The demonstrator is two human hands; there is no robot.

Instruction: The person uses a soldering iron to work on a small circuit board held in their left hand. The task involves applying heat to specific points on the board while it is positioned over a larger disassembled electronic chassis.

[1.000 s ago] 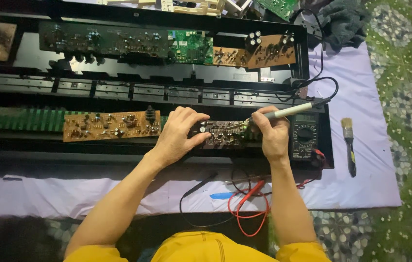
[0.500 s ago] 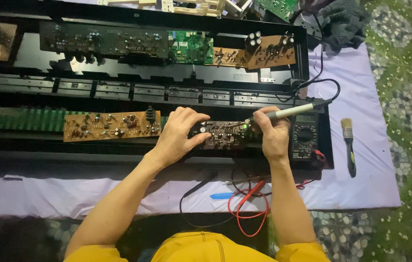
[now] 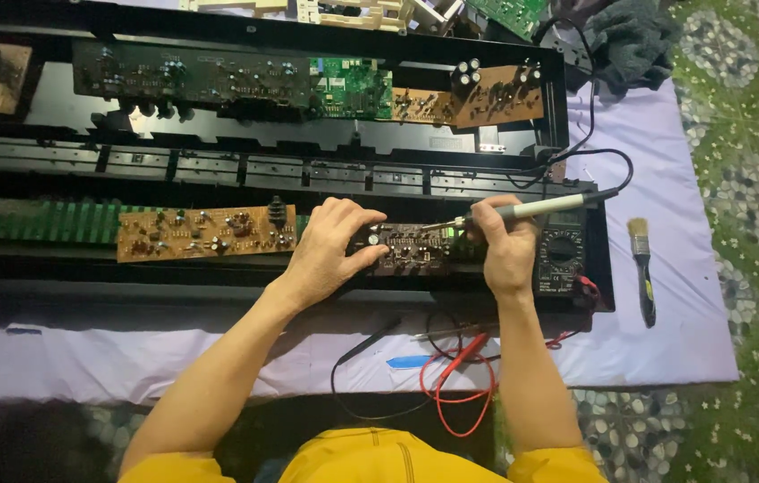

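My left hand grips the left end of a small dark circuit board and steadies it on the black chassis. My right hand holds a soldering iron like a pen; its metal tip points left and touches the top of that board. A brown circuit board lies just left of my left hand.
A multimeter sits right of my right hand, its red and black leads looping over the white cloth. A paintbrush lies further right. More boards line the chassis's far side. A dark rag lies top right.
The soldering iron's tip has shifted slightly left along the small board. My left hand has stayed in place.
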